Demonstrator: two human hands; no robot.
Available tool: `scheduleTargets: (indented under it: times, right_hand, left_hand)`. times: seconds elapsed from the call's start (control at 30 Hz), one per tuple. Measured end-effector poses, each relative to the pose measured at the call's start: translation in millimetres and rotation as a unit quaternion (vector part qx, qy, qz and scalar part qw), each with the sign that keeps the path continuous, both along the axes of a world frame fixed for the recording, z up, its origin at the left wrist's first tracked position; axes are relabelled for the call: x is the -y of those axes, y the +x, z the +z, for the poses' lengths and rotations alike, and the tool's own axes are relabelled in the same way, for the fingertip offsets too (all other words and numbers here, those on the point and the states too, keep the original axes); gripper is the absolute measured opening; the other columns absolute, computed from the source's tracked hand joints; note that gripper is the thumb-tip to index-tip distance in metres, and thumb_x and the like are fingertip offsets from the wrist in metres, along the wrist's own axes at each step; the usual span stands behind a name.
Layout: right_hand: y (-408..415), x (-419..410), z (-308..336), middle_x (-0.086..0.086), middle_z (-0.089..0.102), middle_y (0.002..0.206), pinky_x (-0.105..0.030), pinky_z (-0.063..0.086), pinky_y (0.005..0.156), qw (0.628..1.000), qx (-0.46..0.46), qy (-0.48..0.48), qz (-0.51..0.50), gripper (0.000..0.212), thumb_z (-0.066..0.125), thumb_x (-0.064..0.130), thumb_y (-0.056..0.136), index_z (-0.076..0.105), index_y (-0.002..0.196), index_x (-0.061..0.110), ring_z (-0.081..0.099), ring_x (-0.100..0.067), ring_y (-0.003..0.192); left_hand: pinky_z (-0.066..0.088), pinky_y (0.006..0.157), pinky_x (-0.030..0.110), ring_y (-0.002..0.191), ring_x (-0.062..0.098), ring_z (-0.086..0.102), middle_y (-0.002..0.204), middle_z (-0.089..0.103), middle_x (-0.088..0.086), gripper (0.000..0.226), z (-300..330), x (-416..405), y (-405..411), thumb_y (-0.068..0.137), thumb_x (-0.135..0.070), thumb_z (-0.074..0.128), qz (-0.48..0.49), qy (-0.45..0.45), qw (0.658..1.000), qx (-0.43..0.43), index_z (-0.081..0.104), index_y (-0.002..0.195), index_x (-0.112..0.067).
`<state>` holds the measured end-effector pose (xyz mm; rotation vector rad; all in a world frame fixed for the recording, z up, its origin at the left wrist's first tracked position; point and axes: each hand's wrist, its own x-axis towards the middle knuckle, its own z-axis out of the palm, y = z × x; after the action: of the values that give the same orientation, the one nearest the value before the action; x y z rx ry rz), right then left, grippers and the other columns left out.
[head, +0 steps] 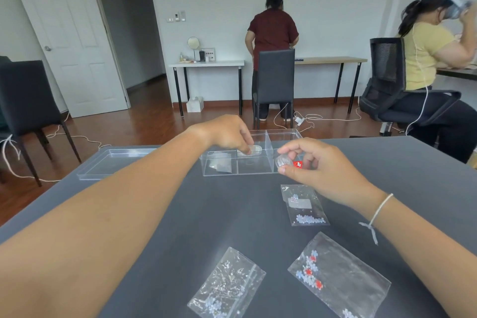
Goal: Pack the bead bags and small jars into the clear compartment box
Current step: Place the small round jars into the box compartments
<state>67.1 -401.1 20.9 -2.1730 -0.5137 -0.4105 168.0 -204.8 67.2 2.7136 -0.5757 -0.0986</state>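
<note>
The clear compartment box (pixel 269 141) stands open on the dark table's far side. My left hand (pixel 227 134) reaches into its middle compartment, fingertips on a small clear jar (pixel 254 150). A flat bag (pixel 220 164) lies in the left compartment. My right hand (pixel 315 165) hovers at the box's front right corner, pinching another small round jar (pixel 283 160) between thumb and fingers. Three bead bags lie on the table nearer me: one with pale beads (pixel 305 205), one with red and white beads (pixel 338 277), one with clear and bluish beads (pixel 227 284).
The box's clear lid (pixel 113 164) lies flat to the left of the box. A small red item (pixel 298 164) shows behind my right fingers. Across the room two people work at desks, with chairs and cables on the wooden floor.
</note>
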Motion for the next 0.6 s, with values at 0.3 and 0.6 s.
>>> scheduleTargets:
  times: [0.3, 0.6]
  right_hand:
    - [1.0, 1.7, -0.4, 0.012, 0.056, 0.086, -0.017, 0.040, 0.061, 1.000, -0.002, -0.003, -0.005, 0.020, 0.069, 0.031, 0.073, 0.062, 0.092, 0.037, 0.044, -0.015, 0.059]
    - [2.4, 3.7, -1.1, 0.012, 0.057, 0.085, -0.019, 0.041, 0.061, 1.000, 0.000, 0.001, -0.008, 0.019, 0.069, 0.031, 0.073, 0.061, 0.088, 0.040, 0.042, -0.014, 0.059]
  left_hand:
    - [0.037, 0.084, 0.025, 0.096, 0.014, 0.054, 0.095, 0.061, -0.010, 0.025, 3.4, 8.0, 10.6, 0.067, -0.028, 0.075, -0.010, 0.085, 0.995, -0.049, 0.070, 0.092, -0.025]
    - [0.037, 0.088, 0.027, 0.098, 0.013, 0.052, 0.100, 0.061, -0.010, 0.024, 5.4, 6.3, 11.6, 0.069, -0.027, 0.074, -0.015, 0.078, 0.996, -0.048, 0.070, 0.092, -0.026]
